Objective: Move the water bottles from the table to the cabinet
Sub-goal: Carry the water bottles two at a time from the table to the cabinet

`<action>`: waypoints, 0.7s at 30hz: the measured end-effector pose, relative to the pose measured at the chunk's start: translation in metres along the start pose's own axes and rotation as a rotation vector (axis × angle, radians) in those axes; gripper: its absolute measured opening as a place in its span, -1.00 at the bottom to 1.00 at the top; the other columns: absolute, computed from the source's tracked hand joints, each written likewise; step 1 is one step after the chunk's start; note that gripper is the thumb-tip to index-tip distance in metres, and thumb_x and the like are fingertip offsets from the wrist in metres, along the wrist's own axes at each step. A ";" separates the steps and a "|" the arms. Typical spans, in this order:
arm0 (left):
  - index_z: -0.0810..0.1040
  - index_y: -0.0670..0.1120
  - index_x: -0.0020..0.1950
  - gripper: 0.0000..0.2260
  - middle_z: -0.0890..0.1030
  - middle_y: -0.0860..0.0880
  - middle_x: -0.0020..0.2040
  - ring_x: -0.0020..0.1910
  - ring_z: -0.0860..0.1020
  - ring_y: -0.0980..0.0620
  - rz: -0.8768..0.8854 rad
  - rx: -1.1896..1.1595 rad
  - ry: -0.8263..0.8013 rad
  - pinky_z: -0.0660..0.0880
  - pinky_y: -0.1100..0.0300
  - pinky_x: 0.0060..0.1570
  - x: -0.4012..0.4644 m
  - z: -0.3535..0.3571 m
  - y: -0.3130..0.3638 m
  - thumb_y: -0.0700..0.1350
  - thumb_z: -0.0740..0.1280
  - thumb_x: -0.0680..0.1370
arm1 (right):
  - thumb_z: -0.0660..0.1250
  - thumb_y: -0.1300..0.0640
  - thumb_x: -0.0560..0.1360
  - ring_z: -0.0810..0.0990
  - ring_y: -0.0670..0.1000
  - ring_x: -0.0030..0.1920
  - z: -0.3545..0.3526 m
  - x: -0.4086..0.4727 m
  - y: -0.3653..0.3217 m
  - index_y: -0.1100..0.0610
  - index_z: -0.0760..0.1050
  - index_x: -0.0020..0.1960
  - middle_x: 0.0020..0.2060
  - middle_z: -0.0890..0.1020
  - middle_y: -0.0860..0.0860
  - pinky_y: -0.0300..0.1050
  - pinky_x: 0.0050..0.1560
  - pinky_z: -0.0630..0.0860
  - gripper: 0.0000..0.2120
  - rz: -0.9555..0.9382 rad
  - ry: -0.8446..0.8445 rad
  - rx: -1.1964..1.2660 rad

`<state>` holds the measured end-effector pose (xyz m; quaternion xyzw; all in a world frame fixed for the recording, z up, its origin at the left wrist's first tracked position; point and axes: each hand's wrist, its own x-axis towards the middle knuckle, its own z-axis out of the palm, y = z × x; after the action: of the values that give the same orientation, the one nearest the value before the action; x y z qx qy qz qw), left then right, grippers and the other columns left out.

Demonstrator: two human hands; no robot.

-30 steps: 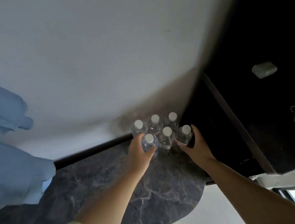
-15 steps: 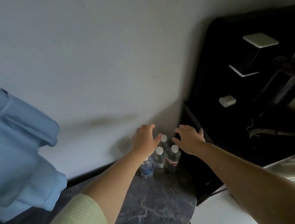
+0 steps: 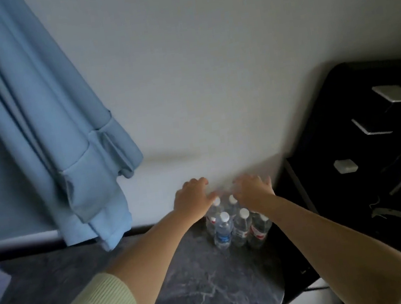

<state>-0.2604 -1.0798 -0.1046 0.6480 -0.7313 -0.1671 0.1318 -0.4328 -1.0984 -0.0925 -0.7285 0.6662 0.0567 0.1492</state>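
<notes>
Two hands hovering over bottles grouped at the frame's lower centre.

The left hand point(image 3: 192, 199) and right hand point(image 3: 252, 189) are spreading relaxed fingers above the back caps, grasping nothing. The bottles point(image 3: 233, 227) are standing upright, clustered on the table point(image 3: 208, 287) against the wall point(image 3: 209, 73), just beside the black cabinet point(image 3: 353, 182) at right; a blue curtain point(image 3: 37, 136) is hanging upper left.

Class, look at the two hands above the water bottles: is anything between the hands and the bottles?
Nothing visible. The left hand and right hand hover with spread fingers directly over the back caps of the bottle cluster on the dark marble table.
</notes>
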 end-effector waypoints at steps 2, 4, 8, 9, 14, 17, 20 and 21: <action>0.39 -0.07 0.37 -0.57 0.51 -0.10 0.26 0.26 0.45 -0.09 -0.047 0.015 0.019 0.43 0.01 0.22 -0.016 -0.015 -0.018 0.15 0.17 0.61 | 0.11 -0.03 0.63 0.20 0.04 0.50 -0.003 -0.002 -0.022 -0.03 0.28 0.48 0.49 0.27 -0.02 0.28 0.50 -0.01 -0.58 -0.072 0.012 -0.024; 0.39 -0.06 0.37 -0.58 0.50 -0.10 0.27 0.27 0.44 -0.09 -0.106 0.025 0.030 0.42 0.00 0.23 -0.037 -0.031 -0.038 0.15 0.16 0.61 | 0.11 -0.06 0.63 0.18 0.03 0.51 -0.002 -0.004 -0.048 -0.02 0.28 0.47 0.49 0.27 -0.01 0.29 0.49 0.05 -0.57 -0.141 0.018 -0.058; 0.40 -0.06 0.37 -0.58 0.49 -0.09 0.28 0.29 0.43 -0.10 -0.268 0.022 0.101 0.39 0.01 0.23 -0.104 -0.067 -0.094 0.15 0.16 0.61 | 0.10 -0.08 0.63 0.16 0.04 0.52 0.006 -0.028 -0.129 -0.01 0.28 0.48 0.50 0.25 -0.01 0.27 0.49 0.04 -0.57 -0.296 0.020 -0.086; 0.41 -0.06 0.36 -0.59 0.50 -0.09 0.27 0.29 0.43 -0.10 -0.302 0.021 0.115 0.38 0.02 0.22 -0.122 -0.074 -0.106 0.15 0.17 0.61 | 0.10 -0.08 0.64 0.16 0.04 0.51 0.010 -0.036 -0.147 -0.01 0.29 0.47 0.50 0.25 -0.01 0.26 0.48 0.04 -0.57 -0.331 0.024 -0.089; 0.50 -0.11 0.13 -0.68 0.57 -0.13 0.09 0.15 0.52 -0.15 -0.475 0.026 0.184 0.46 0.02 0.04 -0.241 -0.105 -0.170 0.11 0.22 0.58 | 0.12 -0.06 0.63 0.20 0.04 0.50 0.042 -0.101 -0.246 0.00 0.33 0.44 0.48 0.29 -0.01 0.25 0.46 0.07 -0.60 -0.498 0.007 -0.059; 0.49 -0.14 0.18 -0.66 0.58 -0.15 0.03 0.06 0.55 -0.16 -0.557 0.036 0.187 0.42 0.07 -0.10 -0.327 -0.124 -0.197 0.10 0.19 0.61 | 0.12 -0.05 0.62 0.22 0.02 0.48 0.067 -0.155 -0.304 -0.01 0.35 0.43 0.45 0.32 -0.02 0.20 0.44 0.13 -0.60 -0.612 -0.018 -0.081; 0.43 -0.12 0.30 -0.59 0.55 -0.13 0.14 0.18 0.51 -0.15 -0.670 0.074 0.204 0.42 0.06 -0.02 -0.411 -0.136 -0.224 0.14 0.17 0.61 | 0.12 -0.09 0.61 0.20 0.04 0.50 0.088 -0.206 -0.360 0.00 0.32 0.45 0.47 0.30 0.01 0.19 0.47 0.12 -0.57 -0.740 -0.035 -0.143; 0.43 -0.12 0.30 -0.58 0.54 -0.14 0.17 0.21 0.50 -0.16 -0.713 0.074 0.222 0.43 0.04 0.05 -0.437 -0.141 -0.232 0.15 0.18 0.61 | 0.12 -0.09 0.61 0.20 0.05 0.50 0.092 -0.222 -0.378 0.00 0.32 0.45 0.48 0.30 0.02 0.20 0.47 0.11 -0.57 -0.774 -0.046 -0.146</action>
<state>0.0615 -0.6812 -0.0626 0.8805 -0.4464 -0.1046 0.1204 -0.0727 -0.8336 -0.0640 -0.9330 0.3330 0.0597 0.1223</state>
